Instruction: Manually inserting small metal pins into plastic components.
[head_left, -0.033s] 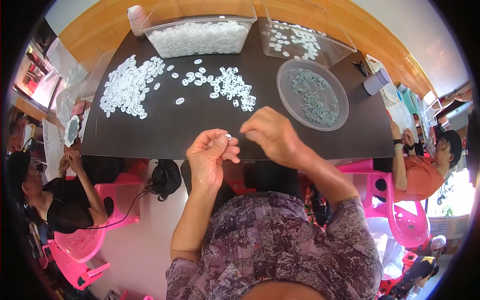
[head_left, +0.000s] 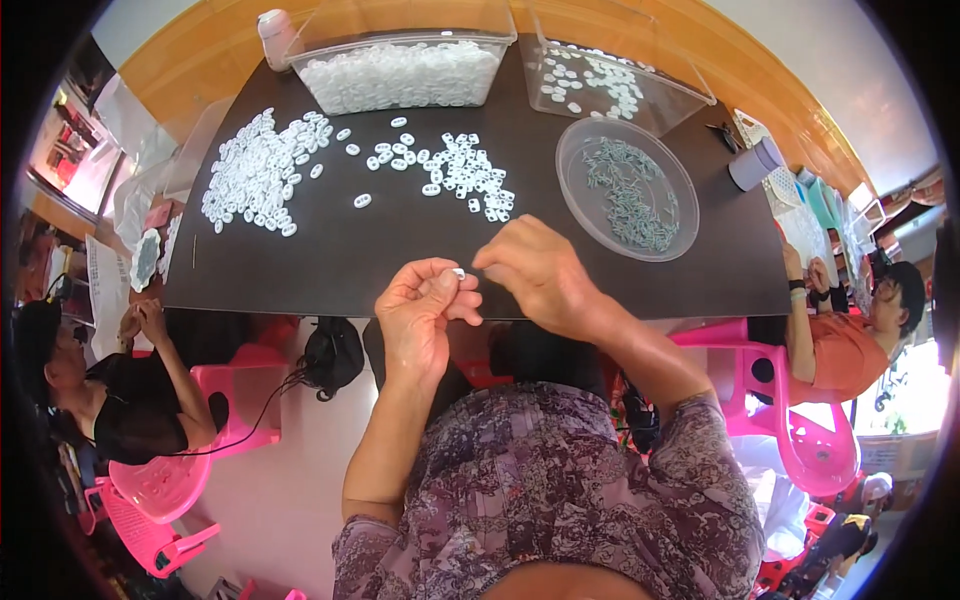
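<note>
My left hand [head_left: 418,315] is raised over the table's near edge, pinching a small white plastic piece [head_left: 459,273] between thumb and forefinger. Just to its right, my right hand [head_left: 545,272] has its thumb and forefinger pressed together, close to the white piece; anything in that pinch is too small to make out. Beyond my hands lies a cluster of small white squarish pieces [head_left: 468,168]. A larger pile of white oval pieces [head_left: 255,172] is at the left. Small grey screw-like parts [head_left: 628,200] lie in a round clear dish [head_left: 568,200] at the right.
A clear bin [head_left: 400,40] full of white pieces stands at the back of the dark table [head_left: 350,260], beside another clear bin [head_left: 690,98] with fewer. A lidded cup [head_left: 755,165] is at the right. Other people sit left and right on pink chairs [head_left: 815,440].
My right hand has shifted slightly left, nearer the white piece. My left hand keeps the same pinch on it.
</note>
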